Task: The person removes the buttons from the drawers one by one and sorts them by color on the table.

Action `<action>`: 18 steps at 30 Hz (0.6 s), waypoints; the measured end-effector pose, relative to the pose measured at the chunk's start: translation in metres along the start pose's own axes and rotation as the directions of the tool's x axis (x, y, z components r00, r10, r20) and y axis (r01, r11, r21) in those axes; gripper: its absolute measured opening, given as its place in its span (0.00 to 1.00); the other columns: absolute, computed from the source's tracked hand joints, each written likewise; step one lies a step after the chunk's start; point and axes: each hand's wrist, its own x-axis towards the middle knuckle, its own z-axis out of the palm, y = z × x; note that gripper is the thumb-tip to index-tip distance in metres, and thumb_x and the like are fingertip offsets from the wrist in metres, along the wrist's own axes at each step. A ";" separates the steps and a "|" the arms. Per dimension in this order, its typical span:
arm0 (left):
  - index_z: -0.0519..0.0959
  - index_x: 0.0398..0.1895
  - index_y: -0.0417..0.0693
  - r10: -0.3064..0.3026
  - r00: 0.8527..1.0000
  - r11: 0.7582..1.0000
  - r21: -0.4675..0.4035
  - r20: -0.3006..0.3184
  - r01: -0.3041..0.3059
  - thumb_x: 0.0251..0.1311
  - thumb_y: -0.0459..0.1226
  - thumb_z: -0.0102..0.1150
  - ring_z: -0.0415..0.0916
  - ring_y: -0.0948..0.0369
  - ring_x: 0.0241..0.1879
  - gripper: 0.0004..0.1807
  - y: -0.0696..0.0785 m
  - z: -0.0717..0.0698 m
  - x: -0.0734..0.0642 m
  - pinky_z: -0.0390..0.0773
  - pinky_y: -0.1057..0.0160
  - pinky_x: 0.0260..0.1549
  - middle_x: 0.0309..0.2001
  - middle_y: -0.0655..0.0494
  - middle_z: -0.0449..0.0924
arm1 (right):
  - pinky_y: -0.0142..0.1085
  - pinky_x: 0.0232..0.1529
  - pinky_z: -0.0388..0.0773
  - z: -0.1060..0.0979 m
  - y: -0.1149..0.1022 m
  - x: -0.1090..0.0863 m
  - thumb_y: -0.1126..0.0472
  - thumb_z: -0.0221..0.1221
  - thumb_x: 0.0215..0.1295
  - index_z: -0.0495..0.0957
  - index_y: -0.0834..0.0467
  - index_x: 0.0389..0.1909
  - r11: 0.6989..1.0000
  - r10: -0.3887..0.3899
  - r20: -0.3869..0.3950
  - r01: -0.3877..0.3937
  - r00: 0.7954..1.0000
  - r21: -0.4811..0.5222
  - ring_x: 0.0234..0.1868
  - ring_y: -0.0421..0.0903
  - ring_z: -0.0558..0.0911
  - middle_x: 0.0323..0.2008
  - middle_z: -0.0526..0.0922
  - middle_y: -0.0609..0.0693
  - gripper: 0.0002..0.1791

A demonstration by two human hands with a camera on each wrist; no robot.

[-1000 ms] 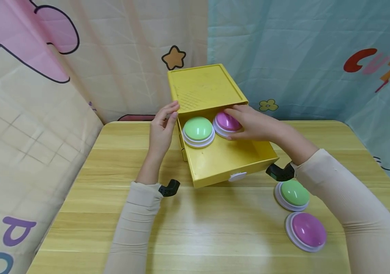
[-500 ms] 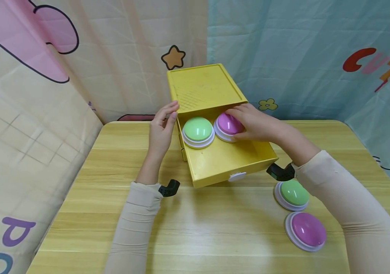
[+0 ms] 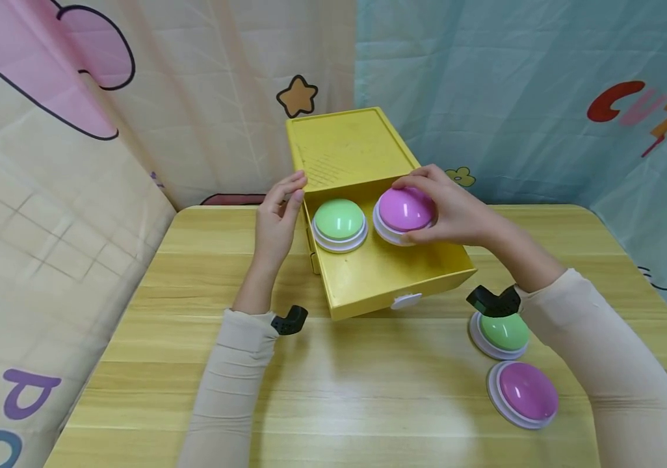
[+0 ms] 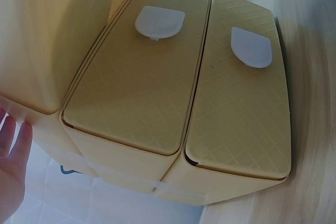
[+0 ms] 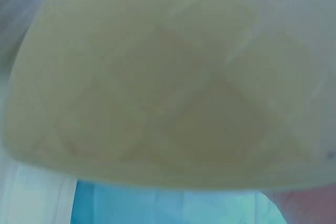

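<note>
Evidently, the pink dome button [image 3: 406, 209] is clasped between curled fingers and thumb of the right hand [image 3: 453, 211], within the open drawer's [image 3: 348, 279] far right part. Should its smooth dome slip, the green dome button [image 3: 339, 220] on the left could be struck. If the left hand's [image 3: 275, 224] loosely extended fingers were pressed too lightly, the yellow cabinet [image 3: 351, 146] might be nudged by a caught rim.
</note>
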 end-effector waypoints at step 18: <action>0.74 0.46 0.28 0.000 1.000 1.000 -0.009 0.002 0.000 0.61 0.27 0.49 0.68 0.61 0.54 0.12 0.001 -0.001 -0.001 0.70 0.63 0.48 0.53 0.42 0.71 | 0.24 0.42 0.67 -0.019 -0.010 -0.049 0.69 0.73 0.32 0.71 0.59 0.54 0.998 -0.060 -0.234 0.051 0.970 -0.045 0.50 0.41 0.63 0.51 0.65 0.50 0.40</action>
